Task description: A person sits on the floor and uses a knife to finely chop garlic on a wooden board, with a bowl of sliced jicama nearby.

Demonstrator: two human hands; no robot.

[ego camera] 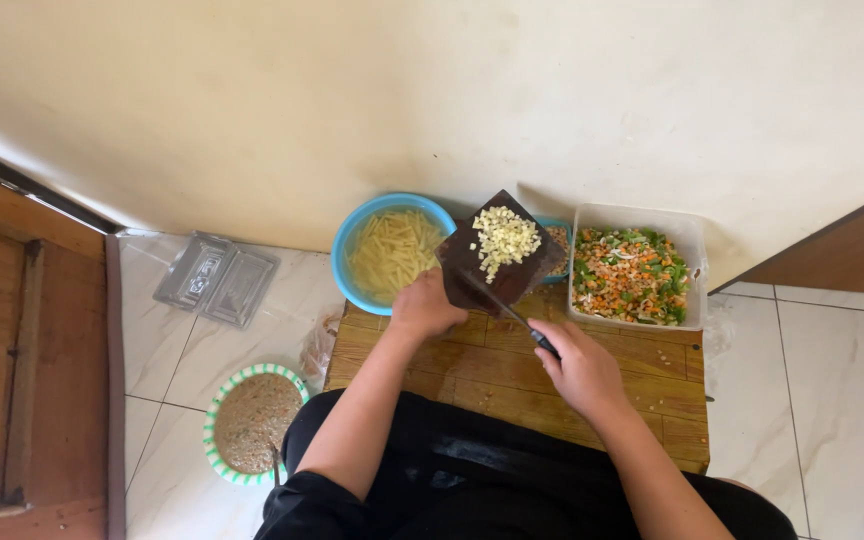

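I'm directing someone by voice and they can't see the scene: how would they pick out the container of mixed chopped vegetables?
Start at the wooden board on the floor in front of the person. At its far right corner, against the cream wall, sits a clear rectangular tub. Unlike the round blue bowl of pale strips to its left, it holds a green, orange and white mix.

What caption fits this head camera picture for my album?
Left hand tilts a dark board of diced bits; right hand holds a knife.

Bright, even daylight, soft shadows, sharp focus, slight wide-angle bending at edges.
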